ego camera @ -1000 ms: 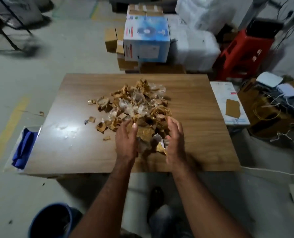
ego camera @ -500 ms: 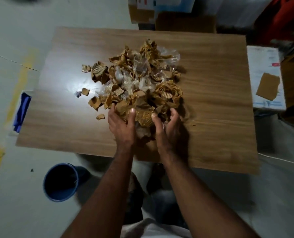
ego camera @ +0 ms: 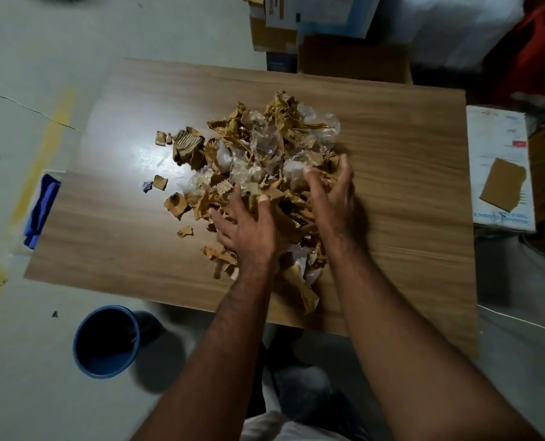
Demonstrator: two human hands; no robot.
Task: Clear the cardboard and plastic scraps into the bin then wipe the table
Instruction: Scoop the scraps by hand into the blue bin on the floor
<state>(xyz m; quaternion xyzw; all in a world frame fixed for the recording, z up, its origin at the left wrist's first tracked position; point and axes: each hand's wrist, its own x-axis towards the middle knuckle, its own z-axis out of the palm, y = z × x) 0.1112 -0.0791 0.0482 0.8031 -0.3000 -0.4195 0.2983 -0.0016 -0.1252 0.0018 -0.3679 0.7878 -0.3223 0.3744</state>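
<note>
A heap of torn cardboard and clear plastic scraps [ego camera: 264, 154] lies in the middle of the wooden table [ego camera: 407, 192]. My left hand [ego camera: 248, 230] rests on the near left part of the heap with fingers spread. At the heap's right side my right hand [ego camera: 331, 198] lies with fingers spread and slightly bent over the scraps. Some scraps [ego camera: 299, 281] sit between my wrists close to the near table edge. A few loose cardboard bits [ego camera: 159, 183] lie left of the heap. A blue bin [ego camera: 105, 342] stands on the floor at the table's near left.
A blue cloth [ego camera: 40, 211] lies in a white tray by the table's left edge. Cardboard boxes [ego camera: 312, 23] stand beyond the far edge. A white box [ego camera: 500, 138] with a cardboard piece on it sits to the right. A white cable [ego camera: 519, 319] runs across the floor.
Both hands have reached further into the heap and spread apart, with their fingers now flatter. Scraps have been dragged toward the near edge. The view has tilted down, showing the bin fully.
</note>
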